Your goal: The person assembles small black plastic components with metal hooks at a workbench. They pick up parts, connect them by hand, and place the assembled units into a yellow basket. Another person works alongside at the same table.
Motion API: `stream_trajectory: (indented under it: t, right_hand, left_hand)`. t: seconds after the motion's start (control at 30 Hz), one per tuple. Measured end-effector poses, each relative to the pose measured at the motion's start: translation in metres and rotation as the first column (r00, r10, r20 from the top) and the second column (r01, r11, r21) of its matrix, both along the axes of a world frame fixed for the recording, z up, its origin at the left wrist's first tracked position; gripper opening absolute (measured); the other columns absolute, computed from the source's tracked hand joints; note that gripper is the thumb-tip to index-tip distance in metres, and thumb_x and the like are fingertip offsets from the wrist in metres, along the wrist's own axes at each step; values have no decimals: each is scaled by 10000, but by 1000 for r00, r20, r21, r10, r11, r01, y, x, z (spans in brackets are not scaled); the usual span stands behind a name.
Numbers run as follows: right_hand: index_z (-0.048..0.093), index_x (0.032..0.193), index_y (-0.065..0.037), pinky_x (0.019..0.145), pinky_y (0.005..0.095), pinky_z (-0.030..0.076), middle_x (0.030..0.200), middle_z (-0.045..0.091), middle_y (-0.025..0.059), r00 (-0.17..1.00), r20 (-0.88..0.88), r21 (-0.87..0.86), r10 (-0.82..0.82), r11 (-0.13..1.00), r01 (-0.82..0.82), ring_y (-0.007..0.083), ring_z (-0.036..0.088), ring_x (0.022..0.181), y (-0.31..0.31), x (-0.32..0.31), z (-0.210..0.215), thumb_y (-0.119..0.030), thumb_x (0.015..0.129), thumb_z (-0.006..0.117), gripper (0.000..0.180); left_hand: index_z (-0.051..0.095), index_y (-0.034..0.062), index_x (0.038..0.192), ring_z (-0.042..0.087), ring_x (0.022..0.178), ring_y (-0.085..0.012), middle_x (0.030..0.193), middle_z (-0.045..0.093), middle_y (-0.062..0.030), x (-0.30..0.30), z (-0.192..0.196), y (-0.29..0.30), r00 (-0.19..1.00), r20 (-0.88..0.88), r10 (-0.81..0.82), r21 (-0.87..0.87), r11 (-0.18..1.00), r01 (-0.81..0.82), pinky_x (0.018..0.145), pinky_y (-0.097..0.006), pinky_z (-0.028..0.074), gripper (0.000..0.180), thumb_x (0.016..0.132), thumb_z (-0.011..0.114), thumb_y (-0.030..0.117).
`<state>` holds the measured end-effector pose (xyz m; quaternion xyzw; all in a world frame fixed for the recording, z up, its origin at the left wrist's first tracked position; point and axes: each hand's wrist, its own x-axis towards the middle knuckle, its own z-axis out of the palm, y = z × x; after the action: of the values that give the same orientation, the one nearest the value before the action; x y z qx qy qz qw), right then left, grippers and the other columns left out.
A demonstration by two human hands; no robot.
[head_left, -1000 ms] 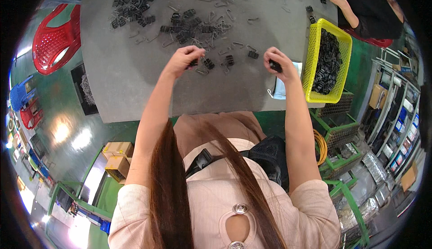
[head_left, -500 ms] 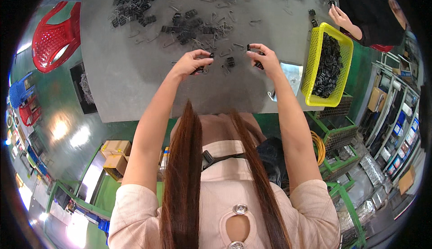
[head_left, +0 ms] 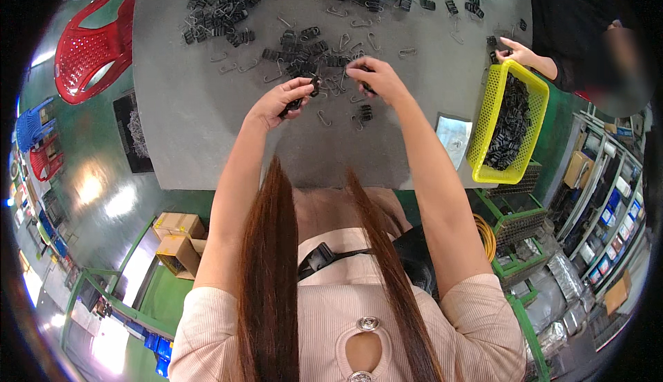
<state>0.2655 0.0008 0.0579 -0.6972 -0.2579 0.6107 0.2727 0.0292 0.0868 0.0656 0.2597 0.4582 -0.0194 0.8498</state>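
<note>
Above the grey table, my left hand (head_left: 277, 104) is closed, with a small black plastic buckle (head_left: 315, 86) pinched at its fingertips and another dark piece under its curled fingers. My right hand (head_left: 384, 82) has its fingers curled at the near edge of a small heap of black buckles (head_left: 295, 52); a dark piece (head_left: 368, 89) shows inside its palm, while its fingertips are partly hidden. Bent wire hooks (head_left: 324, 118) lie around the heap. Just below my right hand rest a few loose black buckles (head_left: 364, 112).
A larger pile of black buckles (head_left: 221, 5) covers the table's far left. On the right stands a yellow basket (head_left: 481, 133) of black buckles, with a clear plastic bag (head_left: 454, 137) beside it. A co-worker's hand (head_left: 518, 54) is behind the basket. A red chair (head_left: 93, 54) stands left.
My right hand has moved left and toward the heap, and my left hand has shifted slightly left. The co-worker's hand has lowered toward the table by the basket. The whole view has shifted a little.
</note>
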Motion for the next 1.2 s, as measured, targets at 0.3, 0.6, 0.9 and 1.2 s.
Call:
stream_trajectory:
  t: [0.3,0.6,0.9,1.2]
  right_hand:
    - [478,1156,-118,741,395,477,947,631,123,828,506,130,243,927,-352,310,628,863,38,-26,-20,-186,771,665,433]
    - [360,1341,-63,606,201,402,795,505,9,939,-340,233,55,972,28,73,484,707,3,-13,67,-53,738,654,671]
    - [347,1365,-68,607,226,418,842,527,22,969,-237,267,-63,955,127,89,503,720,-11,-20,83,-52,766,607,653]
    - [512,1239,-35,577,204,394,859,553,1,902,-269,235,-337,885,401,69,506,698,-23,-27,58,-85,873,539,371]
  left_hand:
    - [457,66,1221,540,666,-106,866,569,-61,-12,15,1,875,454,166,-61,986,-155,410,-172,358,451,871,606,308]
    - [628,113,1116,477,582,-47,698,498,53,38,18,6,996,71,-60,150,987,49,440,-188,308,297,874,632,285]
    - [645,62,965,480,558,-47,665,570,34,61,41,-5,992,-50,-112,518,847,122,485,-205,359,197,852,652,223]
    - [636,52,934,498,568,-39,692,584,26,58,48,-23,996,25,86,503,860,-87,496,-198,383,191,849,656,223]
